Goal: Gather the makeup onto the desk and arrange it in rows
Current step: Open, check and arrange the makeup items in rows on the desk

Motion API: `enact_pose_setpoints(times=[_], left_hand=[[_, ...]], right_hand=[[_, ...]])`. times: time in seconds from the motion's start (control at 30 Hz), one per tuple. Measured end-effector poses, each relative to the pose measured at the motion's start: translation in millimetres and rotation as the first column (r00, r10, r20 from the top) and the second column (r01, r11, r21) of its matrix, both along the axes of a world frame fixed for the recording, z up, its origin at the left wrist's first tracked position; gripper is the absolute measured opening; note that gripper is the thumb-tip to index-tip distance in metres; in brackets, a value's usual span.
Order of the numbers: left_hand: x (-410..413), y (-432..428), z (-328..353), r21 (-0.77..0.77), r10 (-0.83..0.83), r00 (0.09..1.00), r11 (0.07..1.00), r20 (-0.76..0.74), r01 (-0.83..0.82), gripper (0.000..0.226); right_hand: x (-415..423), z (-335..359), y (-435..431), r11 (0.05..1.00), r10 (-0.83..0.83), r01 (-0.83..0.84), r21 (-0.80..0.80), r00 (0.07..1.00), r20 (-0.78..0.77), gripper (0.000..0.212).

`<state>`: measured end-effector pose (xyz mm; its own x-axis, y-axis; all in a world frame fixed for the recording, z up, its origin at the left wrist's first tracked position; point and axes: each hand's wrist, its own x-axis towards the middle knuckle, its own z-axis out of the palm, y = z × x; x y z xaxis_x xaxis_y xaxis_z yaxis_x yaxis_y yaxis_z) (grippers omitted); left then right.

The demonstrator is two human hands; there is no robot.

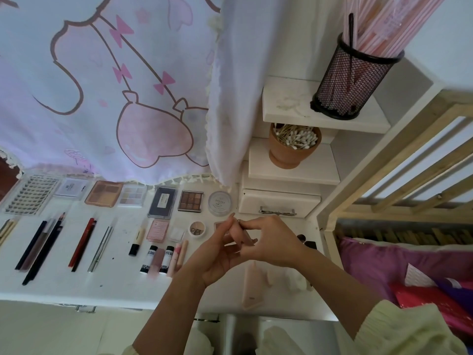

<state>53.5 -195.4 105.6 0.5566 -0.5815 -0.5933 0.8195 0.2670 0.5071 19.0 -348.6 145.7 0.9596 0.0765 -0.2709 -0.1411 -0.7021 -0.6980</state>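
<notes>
Makeup lies in rows on the white desk point(76, 285). Along the back stand palettes point(190, 200) and a round jar point(219, 203). In front lie pencils point(42, 245), a red pencil point(82, 243) and several tubes point(165, 257). My left hand point(217, 254) and my right hand point(271, 242) meet above the desk's right part. Both pinch one small pinkish item point(245, 235) between their fingertips; what it is I cannot tell. A pale pink tube point(252, 285) and pale puffs point(297, 279) lie below my hands.
A patterned curtain point(102, 85) hangs behind the desk. To the right, white shelves carry a black mesh cup point(350, 80) of pink sticks and a clay pot point(291, 149) of cotton swabs, above a small drawer point(279, 202). A wooden bed frame point(396, 160) stands farther right.
</notes>
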Motion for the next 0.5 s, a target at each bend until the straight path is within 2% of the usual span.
enact_pose_setpoints(times=[0.5], left_hand=[[-1.8, -3.5, -3.7, -0.02, 0.001, 1.0, 1.0, 0.027, -0.001, 0.059]], right_hand=[[-2.3, 2.9, -1.1, 0.998, -0.021, 0.022, 0.061, 1.0, -0.011, 0.046]])
